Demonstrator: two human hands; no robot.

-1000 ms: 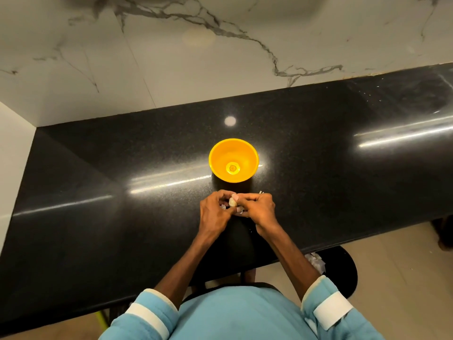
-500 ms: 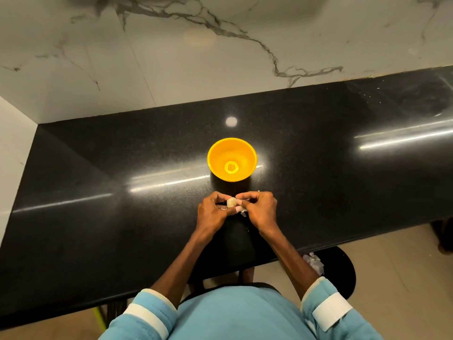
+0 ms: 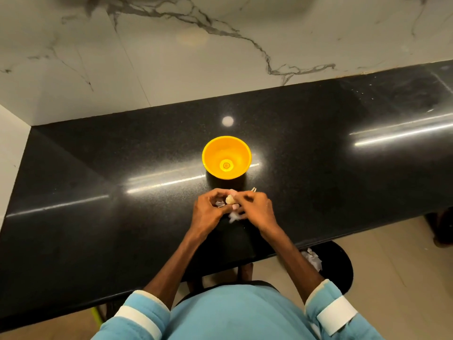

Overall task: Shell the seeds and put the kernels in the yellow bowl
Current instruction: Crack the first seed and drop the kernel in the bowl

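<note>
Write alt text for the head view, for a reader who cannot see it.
A person's left hand and right hand pinch a pale seed between them over a black countertop, on the near side of a yellow bowl. Pale shell scraps lie beneath the hands.

A home kitchen. A polished black granite counter (image 3: 98, 192) meets a white marble-veined wall (image 3: 171, 57). Beige floor tiles (image 3: 392, 266) lie below.

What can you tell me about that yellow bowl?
The yellow bowl looks like smooth plastic: round, with sloping walls narrowing to a small base. It stands upright on the black counter, just beyond the left hand and right hand, untouched. A small round spot marks its bottom; kernel or moulding, I cannot tell.
</note>
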